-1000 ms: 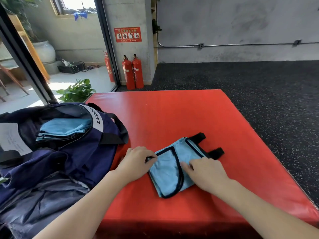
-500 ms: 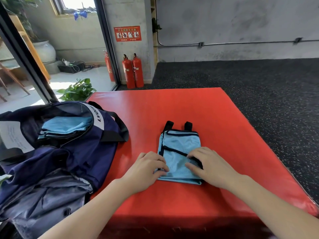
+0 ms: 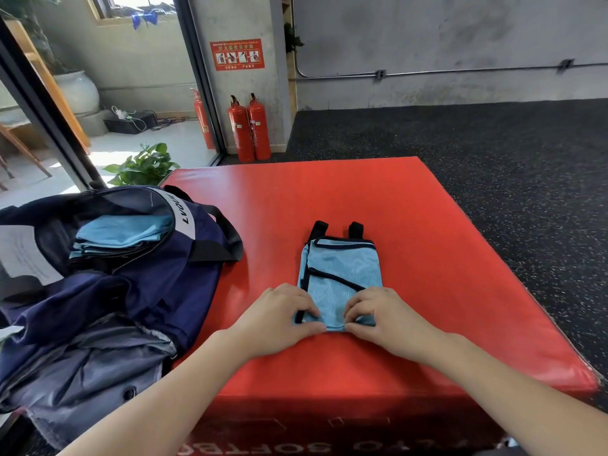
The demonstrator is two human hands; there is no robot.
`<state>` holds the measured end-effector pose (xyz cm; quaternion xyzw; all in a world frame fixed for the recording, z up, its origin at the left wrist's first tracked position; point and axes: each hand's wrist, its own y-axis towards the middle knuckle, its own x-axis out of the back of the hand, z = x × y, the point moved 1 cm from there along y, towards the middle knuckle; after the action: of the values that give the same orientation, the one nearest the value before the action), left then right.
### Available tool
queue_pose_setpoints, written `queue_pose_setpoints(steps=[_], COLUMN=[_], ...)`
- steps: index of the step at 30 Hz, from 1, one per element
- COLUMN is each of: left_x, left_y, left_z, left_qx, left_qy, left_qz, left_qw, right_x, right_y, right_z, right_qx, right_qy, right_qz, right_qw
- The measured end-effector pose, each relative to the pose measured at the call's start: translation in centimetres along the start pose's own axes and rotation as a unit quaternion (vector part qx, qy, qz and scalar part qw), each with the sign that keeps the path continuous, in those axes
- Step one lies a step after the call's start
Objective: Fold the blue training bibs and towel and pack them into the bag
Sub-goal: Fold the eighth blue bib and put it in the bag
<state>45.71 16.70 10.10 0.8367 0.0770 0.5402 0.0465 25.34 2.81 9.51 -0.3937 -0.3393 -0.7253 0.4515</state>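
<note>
A light blue training bib [image 3: 340, 268] with black trim lies folded into a narrow rectangle on the red mat [image 3: 329, 192], its two black straps pointing away from me. My left hand [image 3: 276, 319] pinches the bib's near left corner. My right hand [image 3: 383, 319] pinches the near edge beside it, thumb under the fabric. To the left the navy bag [image 3: 158, 274] stands open, with folded blue fabric [image 3: 121, 235] inside its opening.
A grey garment [image 3: 82, 370] lies in front of the bag at the mat's left edge. Beyond the mat stand red fire extinguishers [image 3: 250, 130] and a potted plant [image 3: 144, 166]. Dark speckled flooring [image 3: 493, 159] surrounds the mat on the right.
The bib was turned from a slanted lie to straight, straps pointing away. Both hands slid back to its near edge and now pinch it.
</note>
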Motion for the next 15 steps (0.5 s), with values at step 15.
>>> queue_pose_setpoints(steps=[15], left_x=[0.5], left_y=[0.3], left_z=[-0.8], left_qx=[0.086], left_qy=[-0.072], left_qz=[-0.052], left_qw=[0.992], right_x=[1.7], right_y=[-1.3], right_z=[0.5], right_qx=[-0.086], right_qy=[-0.006], right_qz=[-0.021], right_qw=[0.996])
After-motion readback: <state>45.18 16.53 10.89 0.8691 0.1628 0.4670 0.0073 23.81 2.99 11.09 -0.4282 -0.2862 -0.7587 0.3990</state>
